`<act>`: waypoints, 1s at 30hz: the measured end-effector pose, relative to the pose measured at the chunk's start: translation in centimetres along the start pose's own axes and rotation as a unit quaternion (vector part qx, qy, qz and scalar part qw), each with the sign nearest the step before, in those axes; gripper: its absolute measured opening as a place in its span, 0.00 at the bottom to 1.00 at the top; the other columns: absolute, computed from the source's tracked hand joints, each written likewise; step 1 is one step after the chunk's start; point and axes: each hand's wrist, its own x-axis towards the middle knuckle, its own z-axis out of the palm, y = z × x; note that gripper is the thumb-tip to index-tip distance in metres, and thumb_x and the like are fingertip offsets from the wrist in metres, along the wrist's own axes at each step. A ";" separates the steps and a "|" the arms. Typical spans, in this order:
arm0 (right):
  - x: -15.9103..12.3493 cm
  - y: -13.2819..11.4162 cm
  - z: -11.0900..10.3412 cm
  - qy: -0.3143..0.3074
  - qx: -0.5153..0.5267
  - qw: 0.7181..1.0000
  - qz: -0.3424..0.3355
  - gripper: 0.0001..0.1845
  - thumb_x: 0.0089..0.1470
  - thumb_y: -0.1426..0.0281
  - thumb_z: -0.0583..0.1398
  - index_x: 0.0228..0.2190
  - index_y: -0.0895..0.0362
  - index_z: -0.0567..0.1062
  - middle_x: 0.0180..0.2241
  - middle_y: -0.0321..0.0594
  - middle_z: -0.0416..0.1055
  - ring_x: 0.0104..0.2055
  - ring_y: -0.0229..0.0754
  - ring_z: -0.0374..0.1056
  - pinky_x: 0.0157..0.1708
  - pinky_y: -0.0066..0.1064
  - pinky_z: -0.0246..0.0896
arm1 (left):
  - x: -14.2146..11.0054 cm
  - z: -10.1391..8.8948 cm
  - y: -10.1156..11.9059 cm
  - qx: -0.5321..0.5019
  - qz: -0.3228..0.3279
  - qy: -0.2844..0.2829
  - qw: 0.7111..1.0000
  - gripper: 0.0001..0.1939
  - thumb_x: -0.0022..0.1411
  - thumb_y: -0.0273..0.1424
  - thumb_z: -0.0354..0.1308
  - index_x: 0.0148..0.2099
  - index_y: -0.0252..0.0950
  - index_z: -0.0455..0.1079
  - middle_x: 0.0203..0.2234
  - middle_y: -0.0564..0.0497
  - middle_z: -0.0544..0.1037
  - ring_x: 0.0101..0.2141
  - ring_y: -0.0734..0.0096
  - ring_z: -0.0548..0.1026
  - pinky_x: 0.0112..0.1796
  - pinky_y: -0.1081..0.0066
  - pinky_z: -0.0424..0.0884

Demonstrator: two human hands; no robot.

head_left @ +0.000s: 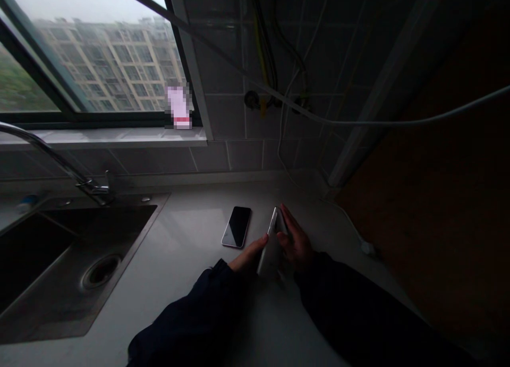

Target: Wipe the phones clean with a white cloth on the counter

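Observation:
A thin, flat, pale grey object with a bright edge stands tilted between my hands above the counter; the dim light hides its exact kind. My left hand grips its left edge with the thumb, and the other fingers are hidden behind or below it. On the other side, my right hand holds it near the upper end, fingers stretched along the edge and thumb bent against its face. Just left of it, a smartphone with a dark screen lies face up on the white counter.
A steel sink with a curved faucet is set into the counter at left. Behind it are a windowsill and window. A white cable hangs across the view. A white plug lies at the right edge.

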 end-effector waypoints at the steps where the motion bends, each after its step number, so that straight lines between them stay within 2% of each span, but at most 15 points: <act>1: 0.0 0.1 0.0 0.002 -0.002 1.000 0.005 0.34 0.69 0.58 0.51 0.71 0.52 0.50 0.72 0.46 0.50 0.73 0.53 0.49 0.68 0.52 0.53 | -0.1 0.0 0.1 -0.005 -0.006 0.007 1.000 0.38 0.58 0.59 0.59 0.52 0.28 0.76 0.36 0.37 0.82 0.32 0.59 0.80 0.32 0.65 0.74; 5: -0.1 -0.4 0.0 0.010 -0.019 1.000 -0.009 0.34 0.69 0.62 0.51 0.71 0.50 0.48 0.73 0.43 0.47 0.73 0.52 0.46 0.70 0.54 0.50 | -0.6 0.1 0.2 -0.003 -0.009 0.013 1.000 0.35 0.60 0.57 0.59 0.51 0.29 0.77 0.39 0.38 0.82 0.33 0.63 0.79 0.36 0.67 0.74; 9: 0.0 -1.2 -0.3 0.006 -0.026 0.998 -0.049 0.36 0.68 0.62 0.52 0.71 0.51 0.47 0.73 0.43 0.45 0.73 0.55 0.46 0.69 0.56 0.49 | -0.6 0.0 0.1 0.011 -0.009 -0.002 1.000 0.35 0.58 0.57 0.62 0.49 0.28 0.77 0.36 0.39 0.82 0.30 0.65 0.79 0.35 0.68 0.73; 13: 0.3 -1.3 -0.5 0.016 -0.012 0.999 -0.049 0.33 0.68 0.61 0.52 0.70 0.52 0.54 0.70 0.46 0.53 0.71 0.56 0.53 0.69 0.56 0.50 | -0.4 -0.3 0.2 0.004 -0.010 -0.009 1.000 0.35 0.60 0.56 0.61 0.51 0.28 0.76 0.34 0.39 0.82 0.30 0.64 0.79 0.35 0.67 0.73; 17: 0.6 -0.7 -0.8 0.046 0.020 0.999 0.002 0.28 0.68 0.60 0.52 0.66 0.53 0.63 0.64 0.48 0.65 0.65 0.53 0.63 0.64 0.48 0.60 | -0.5 -0.3 0.1 -0.011 -0.023 0.000 1.000 0.35 0.61 0.56 0.59 0.53 0.28 0.75 0.37 0.38 0.81 0.32 0.62 0.79 0.34 0.67 0.73; 21: 0.9 0.1 -1.0 0.068 0.045 0.995 0.056 0.22 0.69 0.61 0.52 0.57 0.54 0.74 0.56 0.49 0.74 0.59 0.50 0.70 0.59 0.43 0.66 | -0.6 0.0 0.1 -0.025 -0.033 0.003 0.999 0.37 0.62 0.58 0.57 0.55 0.28 0.73 0.37 0.37 0.81 0.34 0.60 0.80 0.34 0.67 0.73; 26: 1.3 0.9 -1.1 0.102 0.085 0.984 0.121 0.17 0.64 0.59 0.58 0.46 0.54 0.80 0.47 0.46 0.79 0.51 0.48 0.75 0.53 0.40 0.70 | -0.8 0.2 0.6 -0.006 -0.035 0.009 0.999 0.38 0.62 0.58 0.56 0.53 0.27 0.75 0.35 0.37 0.82 0.34 0.58 0.81 0.36 0.64 0.75; 30: 1.5 0.9 -1.1 0.125 0.130 0.965 0.192 0.19 0.59 0.55 0.63 0.42 0.55 0.81 0.42 0.45 0.80 0.44 0.48 0.77 0.46 0.38 0.73 | -0.9 0.2 0.8 -0.001 -0.041 0.006 0.999 0.37 0.61 0.58 0.57 0.51 0.26 0.76 0.35 0.36 0.82 0.33 0.58 0.81 0.36 0.63 0.75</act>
